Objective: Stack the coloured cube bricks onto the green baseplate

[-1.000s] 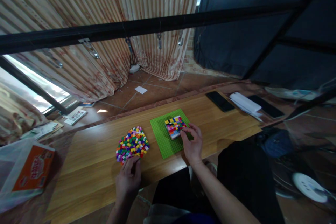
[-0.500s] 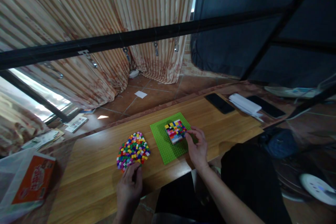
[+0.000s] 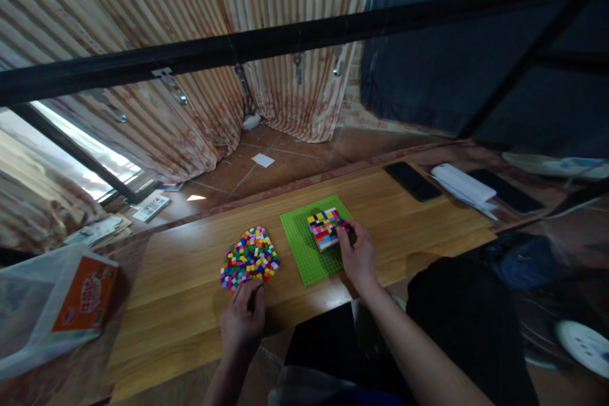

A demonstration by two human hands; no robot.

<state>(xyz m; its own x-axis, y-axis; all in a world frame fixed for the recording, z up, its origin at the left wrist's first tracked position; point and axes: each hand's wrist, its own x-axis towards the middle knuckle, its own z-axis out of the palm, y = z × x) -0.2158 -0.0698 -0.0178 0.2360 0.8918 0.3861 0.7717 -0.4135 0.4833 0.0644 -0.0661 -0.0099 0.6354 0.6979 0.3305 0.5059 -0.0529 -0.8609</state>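
A green studded baseplate (image 3: 304,266) lies on the wooden table, bearing a low block built of small multicoloured bricks (image 3: 326,228). My right hand (image 3: 359,254) is at the right edge of that block, thumb and fingertips bent together against it; whether a brick is between them is too small to tell. To the left, loose small bricks (image 3: 252,257) are spread in a flat pile. At the pile's near edge is my left hand (image 3: 245,311), its thumb and forefinger pinched; what they hold, if anything, cannot be made out.
On the right of the wooden table (image 3: 185,317) lie a black phone (image 3: 412,181), a white roll-like object (image 3: 464,183) and another dark flat object (image 3: 507,190). A clear plastic bin with an orange label (image 3: 85,292) stands at the left. A black rail (image 3: 266,41) crosses beyond the table.
The camera view shifts slightly. My right hand's fingers have come further over the brick block's right edge. My left hand stays pinched at the near edge of the pile.
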